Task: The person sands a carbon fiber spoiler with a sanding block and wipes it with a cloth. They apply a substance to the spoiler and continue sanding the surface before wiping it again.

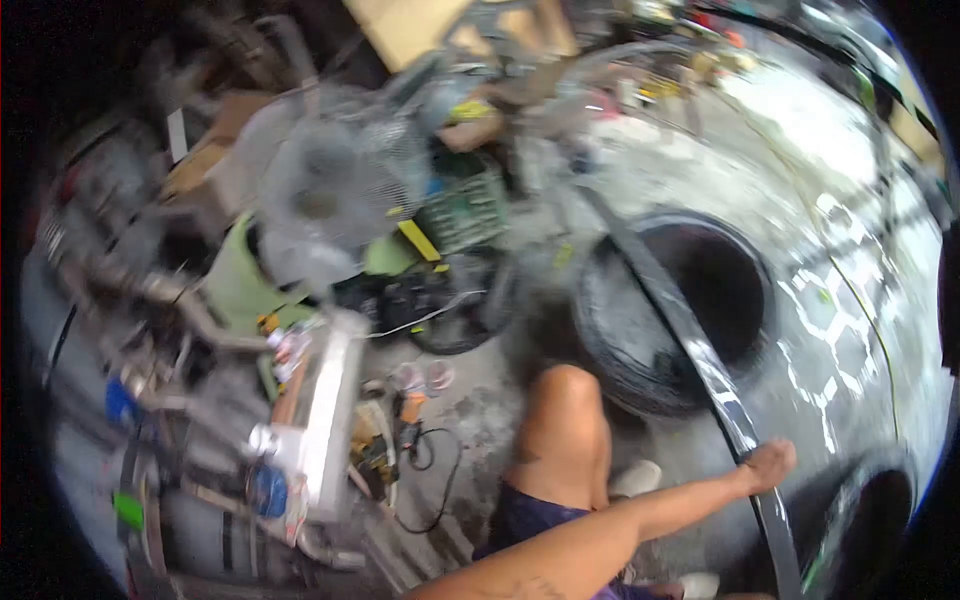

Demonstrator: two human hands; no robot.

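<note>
A long dark strip [698, 350] slants across the tyre [605, 330], which lies flat on the concrete. The strip's far end runs beyond the tyre and its near end comes past the person's feet. The left hand [770, 465] grips it on the near side of the tyre, fingers curled shut round its edge, probably to steady the bendy length. That arm reaches straight out over the bent knee [565, 410]; the right hand is out of view

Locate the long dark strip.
Right of centre in the head view: the strip runs diagonally across the large tyre down to the hand gripping it at lower right.
</note>
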